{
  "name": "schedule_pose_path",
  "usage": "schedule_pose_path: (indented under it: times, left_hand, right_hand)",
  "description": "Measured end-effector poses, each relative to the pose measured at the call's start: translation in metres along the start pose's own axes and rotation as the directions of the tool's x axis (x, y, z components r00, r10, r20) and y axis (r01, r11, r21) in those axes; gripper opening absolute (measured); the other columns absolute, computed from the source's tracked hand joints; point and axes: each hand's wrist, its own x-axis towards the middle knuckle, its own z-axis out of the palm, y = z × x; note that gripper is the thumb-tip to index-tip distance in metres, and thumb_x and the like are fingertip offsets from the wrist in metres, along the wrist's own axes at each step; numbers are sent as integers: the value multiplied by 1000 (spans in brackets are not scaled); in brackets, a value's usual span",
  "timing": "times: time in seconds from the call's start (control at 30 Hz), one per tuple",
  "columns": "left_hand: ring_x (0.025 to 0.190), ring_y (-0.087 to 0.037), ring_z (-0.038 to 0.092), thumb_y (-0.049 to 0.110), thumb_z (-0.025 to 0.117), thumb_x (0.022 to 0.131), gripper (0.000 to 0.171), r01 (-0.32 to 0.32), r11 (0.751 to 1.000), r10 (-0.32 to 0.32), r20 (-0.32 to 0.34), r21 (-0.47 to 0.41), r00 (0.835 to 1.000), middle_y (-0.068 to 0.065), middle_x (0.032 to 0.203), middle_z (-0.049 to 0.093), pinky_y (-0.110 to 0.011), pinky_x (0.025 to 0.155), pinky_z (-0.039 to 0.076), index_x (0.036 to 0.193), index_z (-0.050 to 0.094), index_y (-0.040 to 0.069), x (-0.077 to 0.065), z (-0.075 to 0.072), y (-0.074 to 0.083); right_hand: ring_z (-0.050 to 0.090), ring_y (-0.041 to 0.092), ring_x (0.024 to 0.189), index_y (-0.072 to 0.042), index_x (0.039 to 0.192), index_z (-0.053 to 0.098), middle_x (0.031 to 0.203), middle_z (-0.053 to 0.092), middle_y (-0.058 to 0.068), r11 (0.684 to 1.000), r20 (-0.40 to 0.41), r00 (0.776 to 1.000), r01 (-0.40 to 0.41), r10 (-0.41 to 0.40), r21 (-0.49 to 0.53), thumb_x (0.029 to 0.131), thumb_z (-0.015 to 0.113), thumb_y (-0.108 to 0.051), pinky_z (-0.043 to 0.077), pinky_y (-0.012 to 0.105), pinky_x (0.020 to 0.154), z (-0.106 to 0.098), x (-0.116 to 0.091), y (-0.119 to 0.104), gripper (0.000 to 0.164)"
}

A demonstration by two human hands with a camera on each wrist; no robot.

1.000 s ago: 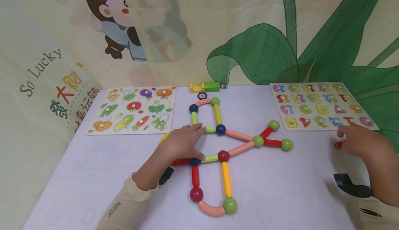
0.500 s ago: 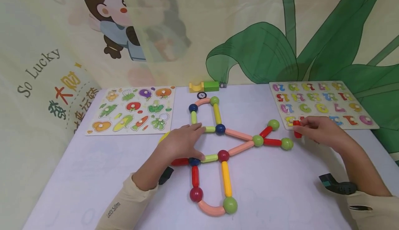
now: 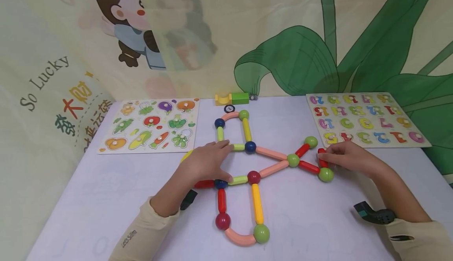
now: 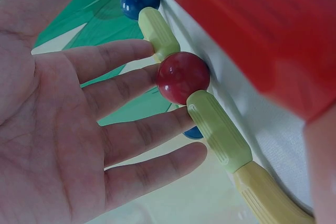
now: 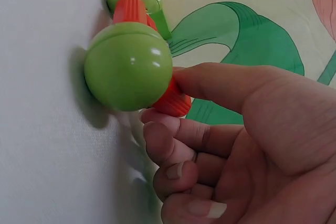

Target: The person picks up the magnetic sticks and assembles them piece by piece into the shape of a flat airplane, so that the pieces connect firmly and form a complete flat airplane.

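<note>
A figure of magnetic rods and balls lies on the white table (image 3: 301,221). My right hand (image 3: 348,157) pinches a short red magnetic rod (image 3: 322,157) between thumb and fingers. That rod's near end meets the lower-right green ball (image 3: 326,175); the right wrist view shows the held rod (image 5: 176,102) against the green ball (image 5: 128,66). Another red rod (image 3: 309,167) links this ball to the green hub ball (image 3: 293,160). Over the figure's left part rests my left hand (image 3: 209,160), fingers extended. In the left wrist view, fingertips touch the dark red ball (image 4: 184,78) and light green rods.
A vegetable puzzle board (image 3: 150,125) lies back left, and a number puzzle board (image 3: 366,119) back right. Yellow and green blocks (image 3: 231,98) and a small black-rimmed disc (image 3: 229,109) stand at the back. A printed curtain (image 3: 219,37) hangs behind the table.
My right hand has moved left from the table's right side, bringing the red rod to the green ball. That ball and its linking rod have swung slightly towards me. My left hand stays put.
</note>
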Motion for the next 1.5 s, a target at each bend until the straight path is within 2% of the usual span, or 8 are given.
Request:
schedule_pose_path:
  times: [0.17,0.4,0.63,0.8,0.9,1.03,1.23,1.5]
  left_hand:
    - [128,-27,30,51,74,65,88,1,1000,-1,-3,-2,1000,-3,143,31,-46,88,42,139,37,21,-1,0,0]
    - [128,-27,30,52,74,65,88,13,1000,-13,0,-2,1000,-3,144,31,-46,88,42,139,37,21,0,1,-1]
    - [129,-28,28,52,74,65,88,3,1000,-3,-3,-11,1000,-2,144,29,-47,89,42,139,37,21,1,1,-1]
    - [135,-32,4,65,64,65,99,0,1000,1,-112,3,994,0,151,8,-52,100,25,144,22,24,-7,-5,-16]
    - [133,-33,-15,78,50,64,106,94,994,-77,-232,64,970,-2,151,-5,-56,103,7,146,7,27,-24,-12,-37]
    - [128,-36,-25,85,34,64,107,220,971,-181,-321,89,930,-8,150,-11,-62,98,-6,146,1,25,-54,-13,-60]
    - [128,-36,-25,86,26,65,106,227,971,-186,-349,81,919,-9,149,-12,-62,96,-12,146,2,23,-82,0,-68]
    - [128,-35,-25,86,26,66,105,196,975,-146,-368,102,918,-8,150,-11,-59,97,-13,146,4,22,-80,2,-62]
  right_hand:
    - [47,22,71,-9,83,63,69,52,6,1000,-2,1000,3,-3,-11,82,60,-48,39,28,53,6,3,-2,39]
    - [48,24,81,-5,98,61,85,55,8,998,-187,981,52,-54,-18,84,56,-48,46,28,58,17,11,-8,45]
    - [48,26,84,-5,104,60,89,55,9,999,-201,979,26,-32,-32,85,55,-50,46,28,59,16,7,-10,49]
    - [46,34,99,-6,121,53,109,51,17,983,-354,926,77,-134,-168,85,57,-45,50,46,64,12,-1,-22,53]
    - [18,41,128,-12,140,33,141,24,20,921,-387,880,127,-276,-369,83,58,-47,23,64,94,8,-7,-34,72]
    - [-25,36,129,-20,146,6,149,-13,13,793,-292,879,144,-377,-591,79,53,-60,-24,58,89,7,-20,-52,92]
    - [-27,32,128,-23,146,5,149,-12,11,764,-217,907,153,-360,-627,77,47,-68,-27,54,89,14,-31,-69,92]
    - [-26,33,128,-22,146,5,149,-11,12,776,-218,915,143,-341,-614,76,47,-68,-27,54,89,19,-28,-64,94]
